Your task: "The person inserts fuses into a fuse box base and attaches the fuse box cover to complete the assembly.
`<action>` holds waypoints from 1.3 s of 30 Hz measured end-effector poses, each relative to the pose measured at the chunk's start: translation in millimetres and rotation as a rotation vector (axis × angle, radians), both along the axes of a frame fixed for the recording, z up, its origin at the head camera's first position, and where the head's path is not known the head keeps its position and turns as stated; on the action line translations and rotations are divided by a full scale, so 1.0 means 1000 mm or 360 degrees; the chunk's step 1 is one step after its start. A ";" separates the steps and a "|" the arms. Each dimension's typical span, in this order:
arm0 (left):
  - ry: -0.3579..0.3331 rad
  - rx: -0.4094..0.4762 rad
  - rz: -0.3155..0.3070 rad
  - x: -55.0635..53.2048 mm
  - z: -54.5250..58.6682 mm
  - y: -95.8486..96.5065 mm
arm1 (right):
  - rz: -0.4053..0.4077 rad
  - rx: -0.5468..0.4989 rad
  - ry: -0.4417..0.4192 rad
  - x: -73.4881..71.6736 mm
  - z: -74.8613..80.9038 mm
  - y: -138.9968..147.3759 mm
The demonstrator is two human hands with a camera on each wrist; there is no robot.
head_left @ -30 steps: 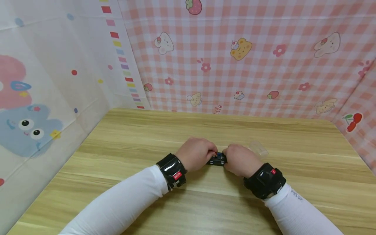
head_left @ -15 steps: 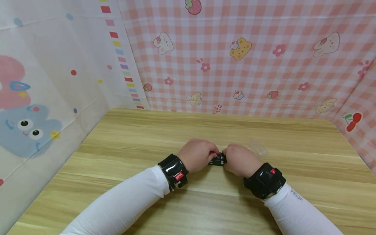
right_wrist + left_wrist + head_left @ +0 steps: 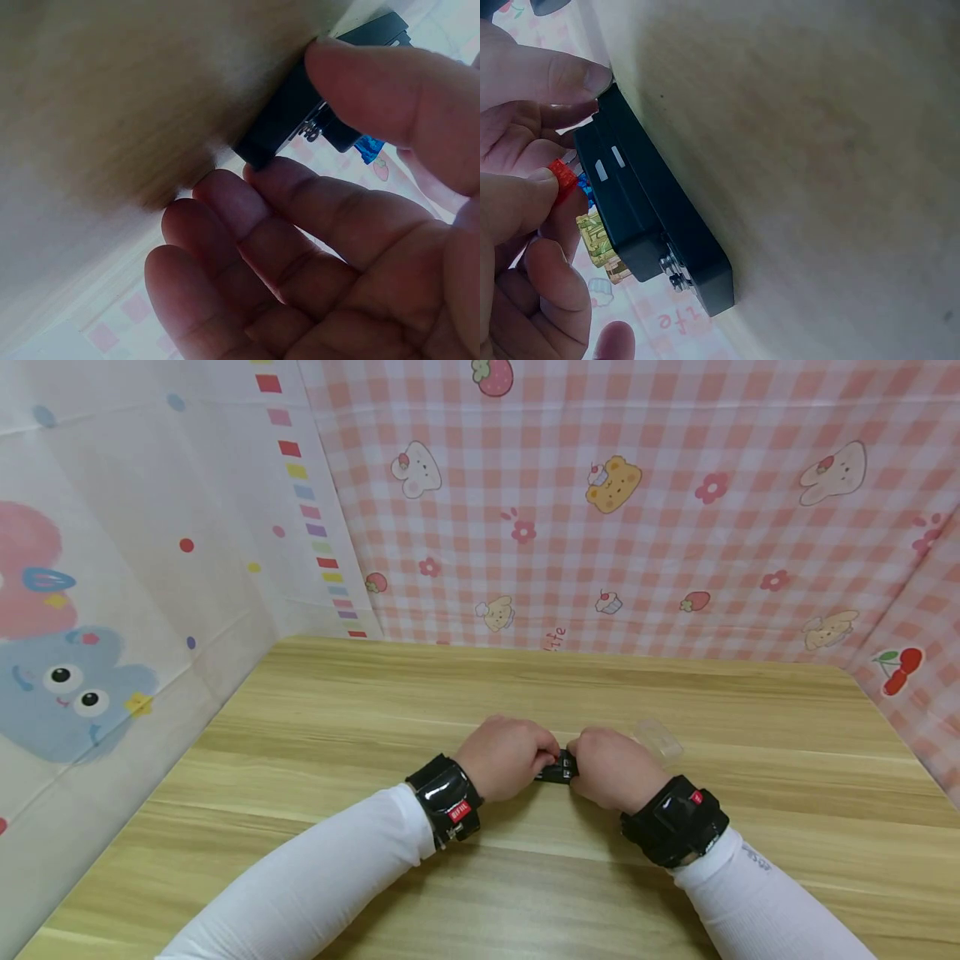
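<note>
A small black fuse block (image 3: 557, 772) lies between my two hands on the table. My left hand (image 3: 502, 758) pinches a red blade fuse (image 3: 561, 178) between thumb and finger, its metal prongs pointing at the block's top face. Right beside it, in the left wrist view, sit a blue fuse (image 3: 585, 189), a yellow fuse (image 3: 594, 236) and a tan fuse (image 3: 618, 271) in the block. My right hand (image 3: 613, 767) grips the block's right end with thumb and index finger; its other fingers extend along the tabletop. Metal screw terminals (image 3: 673, 271) show at the near end.
A clear plastic cover (image 3: 662, 742) lies on the wooden table (image 3: 420, 693) just behind my right hand. Pink checked cloth (image 3: 555, 527) hangs at the back edge, and a white printed cloth (image 3: 217, 485) stands along the left.
My left hand has shifted slightly right over the fuse block, covering more of its left part. The right hand and the block stay nearly where they were.
</note>
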State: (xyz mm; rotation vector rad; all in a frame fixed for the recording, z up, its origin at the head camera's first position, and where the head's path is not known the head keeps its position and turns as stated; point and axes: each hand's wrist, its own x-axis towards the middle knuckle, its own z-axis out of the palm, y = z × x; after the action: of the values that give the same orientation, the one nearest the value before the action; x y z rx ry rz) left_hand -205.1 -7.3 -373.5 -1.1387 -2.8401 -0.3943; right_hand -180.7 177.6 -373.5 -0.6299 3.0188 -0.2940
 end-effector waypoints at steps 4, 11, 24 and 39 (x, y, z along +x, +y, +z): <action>0.0013 -0.0016 -0.0004 0.000 -0.001 0.000 | 0.0006 -0.0004 -0.0001 -0.001 -0.001 0.000; 0.0044 -0.0035 -0.0007 0.001 -0.001 0.001 | 0.0003 -0.0003 -0.0013 -0.001 -0.001 0.001; 0.0081 -0.0061 -0.0029 0.000 -0.001 0.002 | 0.0004 -0.0019 -0.0014 0.000 -0.001 0.001; 0.0114 -0.0103 -0.0046 -0.001 0.000 0.005 | 0.0011 -0.0033 0.0002 0.000 -0.002 0.001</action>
State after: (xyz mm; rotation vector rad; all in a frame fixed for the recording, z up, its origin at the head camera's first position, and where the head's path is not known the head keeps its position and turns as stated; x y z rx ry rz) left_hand -205.6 -2.3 -373.9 -1.1808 -2.7965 -0.2595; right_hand -180.4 178.8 -375.4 -0.6421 3.0181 -0.3254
